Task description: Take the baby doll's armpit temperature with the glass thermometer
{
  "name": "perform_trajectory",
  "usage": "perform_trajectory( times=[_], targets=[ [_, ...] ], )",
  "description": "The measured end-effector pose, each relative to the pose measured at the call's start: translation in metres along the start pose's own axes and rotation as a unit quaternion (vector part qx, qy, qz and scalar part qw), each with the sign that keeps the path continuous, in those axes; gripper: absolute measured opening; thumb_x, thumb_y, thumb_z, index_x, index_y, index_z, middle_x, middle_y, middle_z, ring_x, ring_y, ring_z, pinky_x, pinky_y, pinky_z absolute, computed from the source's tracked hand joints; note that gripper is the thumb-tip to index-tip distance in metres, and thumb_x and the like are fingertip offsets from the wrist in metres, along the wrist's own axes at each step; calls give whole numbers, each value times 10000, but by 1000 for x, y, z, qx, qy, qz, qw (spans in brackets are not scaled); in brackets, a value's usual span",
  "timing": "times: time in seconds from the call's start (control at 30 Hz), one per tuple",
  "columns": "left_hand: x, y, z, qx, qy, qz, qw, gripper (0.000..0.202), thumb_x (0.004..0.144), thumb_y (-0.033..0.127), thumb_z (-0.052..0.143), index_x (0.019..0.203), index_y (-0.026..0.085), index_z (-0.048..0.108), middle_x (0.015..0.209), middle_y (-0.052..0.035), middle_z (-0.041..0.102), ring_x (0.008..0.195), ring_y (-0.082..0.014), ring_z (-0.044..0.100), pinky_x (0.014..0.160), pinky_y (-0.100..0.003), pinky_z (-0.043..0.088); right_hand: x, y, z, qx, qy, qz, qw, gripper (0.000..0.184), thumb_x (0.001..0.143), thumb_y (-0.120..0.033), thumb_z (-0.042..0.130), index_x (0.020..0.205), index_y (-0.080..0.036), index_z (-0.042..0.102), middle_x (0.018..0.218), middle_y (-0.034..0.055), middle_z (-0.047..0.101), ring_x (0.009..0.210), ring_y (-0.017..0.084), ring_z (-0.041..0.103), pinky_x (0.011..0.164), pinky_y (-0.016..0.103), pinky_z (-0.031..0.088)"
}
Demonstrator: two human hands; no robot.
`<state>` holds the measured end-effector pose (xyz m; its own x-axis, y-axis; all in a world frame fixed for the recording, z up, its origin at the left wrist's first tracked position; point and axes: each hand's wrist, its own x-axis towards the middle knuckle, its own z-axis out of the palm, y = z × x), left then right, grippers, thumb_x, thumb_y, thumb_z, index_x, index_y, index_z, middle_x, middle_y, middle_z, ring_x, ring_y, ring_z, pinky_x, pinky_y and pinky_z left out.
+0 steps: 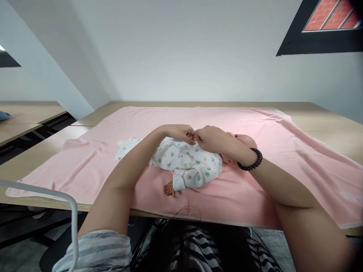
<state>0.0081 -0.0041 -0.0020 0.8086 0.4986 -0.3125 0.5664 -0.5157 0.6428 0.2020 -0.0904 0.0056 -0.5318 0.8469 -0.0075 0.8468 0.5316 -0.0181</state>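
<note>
A baby doll [184, 158] in a white printed outfit lies on its back on a pink blanket [99, 162], its head [246, 140] to the right. Over the doll's chest my two hands meet. My left hand [179, 132] is closed, with what looks like the doll's far hand [190, 134] at its fingertips. Closed fingers of my right hand [211, 138] press in from the other side; what they pinch is hidden. The doll's near hand [169, 189] sticks out of its sleeve [187, 178] on the blanket. My right forearm partly covers the doll's head.
The blanket is spread over a wooden table [314, 113] that reaches a white wall [193, 53]. A white curved metal bar [74, 226] stands at the lower left. Another table [25, 113] is farther left. A dark beaded bracelet [256, 160] circles my right wrist.
</note>
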Motion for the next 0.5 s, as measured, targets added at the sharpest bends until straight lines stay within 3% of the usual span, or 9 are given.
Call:
perform_trajectory(
  times=[0.17, 0.3, 0.5],
  targets=[
    [-3, 15, 7, 89, 53, 2, 995, 179, 756, 284, 710, 721, 193, 559, 672, 40, 445, 622, -117, 391, 619, -293, 314, 1, 0, 2, -6, -8, 0, 1000, 193, 949, -93, 463, 881, -166, 628, 768, 68, 624, 595, 145, 399, 588, 318, 288],
    [-6, 26, 15, 152, 90, -6, 984, 62, 719, 188, 670, 717, 187, 608, 694, 20, 569, 644, -129, 456, 623, -291, 324, -1, 1, 3, 14, -3, -8, 1000, 214, 974, -106, 463, 928, -173, 661, 811, 66, 650, 627, 148, 438, 600, 311, 301],
    [-14, 32, 15, 140, 63, -12, 988, 88, 766, 213, 668, 809, 183, 739, 759, -8, 657, 688, -146, 521, 643, -296, 349, -7, -1, -1, 4, -49, -26, 998, 254, 966, -73, 481, 906, -175, 705, 793, 56, 657, 632, 155, 460, 596, 329, 289]
  ],
)
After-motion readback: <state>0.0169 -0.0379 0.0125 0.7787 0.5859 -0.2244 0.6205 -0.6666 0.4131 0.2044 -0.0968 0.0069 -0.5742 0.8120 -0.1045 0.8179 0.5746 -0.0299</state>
